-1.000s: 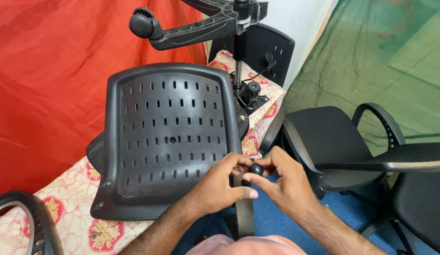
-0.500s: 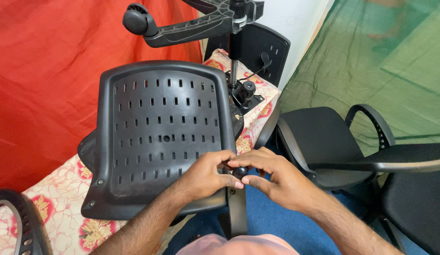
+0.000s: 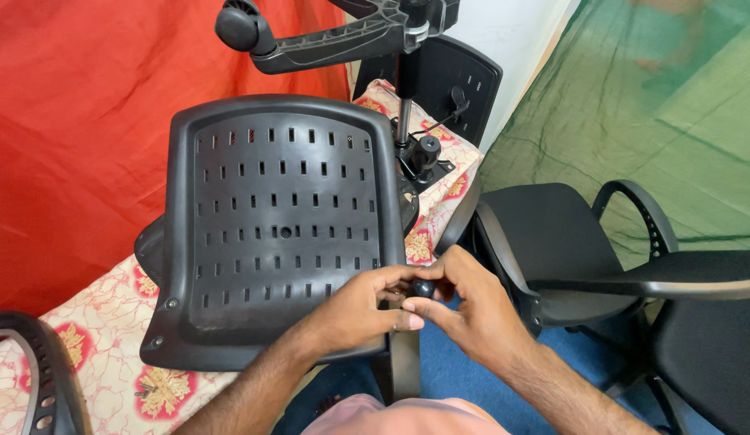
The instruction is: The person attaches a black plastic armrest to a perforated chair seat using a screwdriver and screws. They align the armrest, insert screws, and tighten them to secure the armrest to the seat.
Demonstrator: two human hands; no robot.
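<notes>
A black perforated plastic chair seat shell (image 3: pixel 278 217) lies underside up on a floral cloth. At its near right edge, my left hand (image 3: pixel 363 310) and my right hand (image 3: pixel 468 310) meet around a small black round knob (image 3: pixel 424 287). Fingers of both hands pinch the knob, just above a black upright bracket (image 3: pixel 405 362) that drops from the shell's edge. Whether the knob is fixed to the bracket is hidden by my fingers.
An upturned chair base with a caster (image 3: pixel 238 24) and gas column (image 3: pixel 405 113) stands behind the shell. A black backrest panel (image 3: pixel 464 80) leans at the back. Black office chairs (image 3: pixel 568 242) stand right, an armrest (image 3: pixel 29 370) at the bottom left. Red cloth hangs left, green net right.
The view has shifted slightly, so the shell sits lower and further left. My hands stay together at the shell's near right edge, fingers still working around the knob.
</notes>
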